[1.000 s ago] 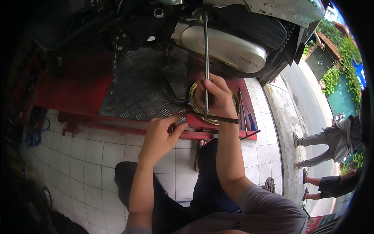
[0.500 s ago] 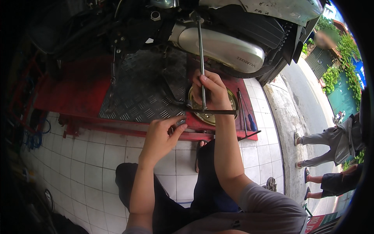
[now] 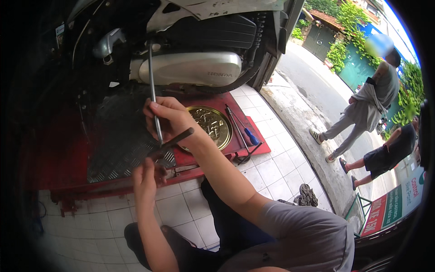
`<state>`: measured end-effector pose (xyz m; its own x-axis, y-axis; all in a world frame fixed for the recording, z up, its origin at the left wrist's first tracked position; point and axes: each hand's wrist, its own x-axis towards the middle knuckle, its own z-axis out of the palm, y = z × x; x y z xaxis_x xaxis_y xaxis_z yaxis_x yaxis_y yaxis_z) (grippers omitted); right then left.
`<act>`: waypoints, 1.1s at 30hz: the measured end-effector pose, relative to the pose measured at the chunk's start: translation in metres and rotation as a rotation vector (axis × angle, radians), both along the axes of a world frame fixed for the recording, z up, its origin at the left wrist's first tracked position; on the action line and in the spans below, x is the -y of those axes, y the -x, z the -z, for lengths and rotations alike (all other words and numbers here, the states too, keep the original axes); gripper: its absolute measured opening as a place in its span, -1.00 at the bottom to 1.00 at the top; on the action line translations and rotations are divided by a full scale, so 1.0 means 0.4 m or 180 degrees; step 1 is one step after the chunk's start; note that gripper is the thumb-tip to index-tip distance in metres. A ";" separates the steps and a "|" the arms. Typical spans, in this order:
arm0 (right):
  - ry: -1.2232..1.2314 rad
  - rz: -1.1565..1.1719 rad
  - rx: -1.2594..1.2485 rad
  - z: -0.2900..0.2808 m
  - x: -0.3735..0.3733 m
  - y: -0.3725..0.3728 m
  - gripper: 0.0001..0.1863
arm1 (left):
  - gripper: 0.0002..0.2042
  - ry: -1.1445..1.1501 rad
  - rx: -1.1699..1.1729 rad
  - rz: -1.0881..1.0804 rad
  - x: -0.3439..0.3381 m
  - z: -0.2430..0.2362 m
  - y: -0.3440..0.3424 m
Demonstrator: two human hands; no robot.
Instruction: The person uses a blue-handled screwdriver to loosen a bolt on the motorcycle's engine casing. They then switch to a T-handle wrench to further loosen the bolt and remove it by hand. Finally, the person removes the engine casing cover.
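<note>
A long T-handle wrench (image 3: 153,86) reaches from the motorbike's side, beside the silver engine cover (image 3: 190,69), down toward me. My right hand (image 3: 170,119) is closed around its shaft, a little above the crossbar. The crossbar (image 3: 179,137) slants across in front of my right wrist. Just below the crossbar's left end is my left hand (image 3: 146,179), its fingers raised beside the bar. Those fingers are shaded and smeared, so I cannot make out whether they touch the bar or hold anything. The wrench's far tip is hard to see against the dark bodywork.
On the red lift platform (image 3: 258,149) lie a round gold-coloured tray (image 3: 222,144) with small metal parts, a blue-handled screwdriver (image 3: 250,136) and another T-handle wrench (image 3: 240,128). A black tread plate (image 3: 108,154) adjoins them. Two people stand outside at the right.
My view has swung rightward, showing more of the street. The wrench's crossbar has turned from level to slanted. My left hand has come closer to the crossbar.
</note>
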<state>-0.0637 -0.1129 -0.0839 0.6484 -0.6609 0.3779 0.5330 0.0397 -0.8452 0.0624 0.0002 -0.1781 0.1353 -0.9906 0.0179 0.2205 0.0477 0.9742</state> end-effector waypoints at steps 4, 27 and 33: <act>-0.0046 0.0062 -0.0160 -0.018 -0.007 0.003 -0.70 | -0.73 -0.0061 -0.0887 0.0049 0.000 0.004 0.010; -0.0761 -0.0063 -0.0224 -0.176 0.003 0.015 -0.70 | -0.80 0.0790 -0.1220 -0.0035 -0.065 -0.099 0.008; -0.0650 -0.0099 -0.0214 -0.157 -0.020 0.058 -0.75 | -0.34 0.1122 -0.0276 -0.1343 -0.321 -0.231 -0.254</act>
